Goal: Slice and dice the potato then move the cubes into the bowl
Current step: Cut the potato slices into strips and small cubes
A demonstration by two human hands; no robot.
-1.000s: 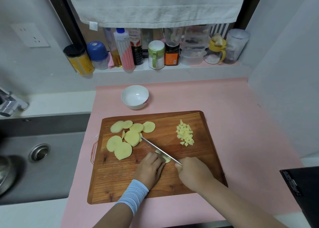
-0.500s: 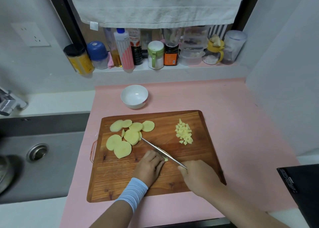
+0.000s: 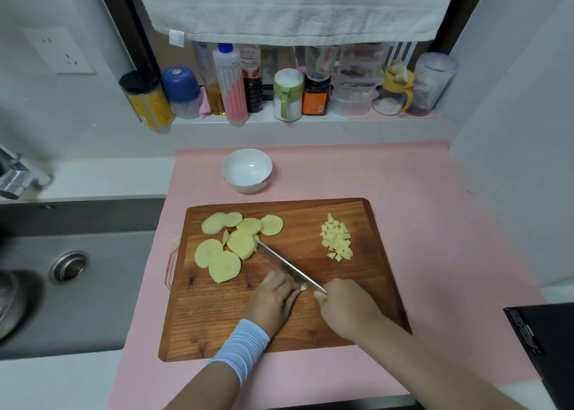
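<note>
We see the right grip [image 3: 344, 307] curled round the handle of the knife [image 3: 285, 263], its blade running away and leftward toward the slices [image 3: 223, 265]. The left grip [image 3: 273, 301], fingers curled, pins a potato piece [image 3: 302, 287], probably a strip, just left of the blade on the cutting board [image 3: 217, 316]. Finished cubes [image 3: 337, 242] lie far right, and the bowl [image 3: 248, 186] stands beyond.

Bowl [image 3: 247, 169] behind board [image 3: 279, 325]; slices [image 3: 231, 243] left, cubes [image 3: 337, 238] right.
</note>
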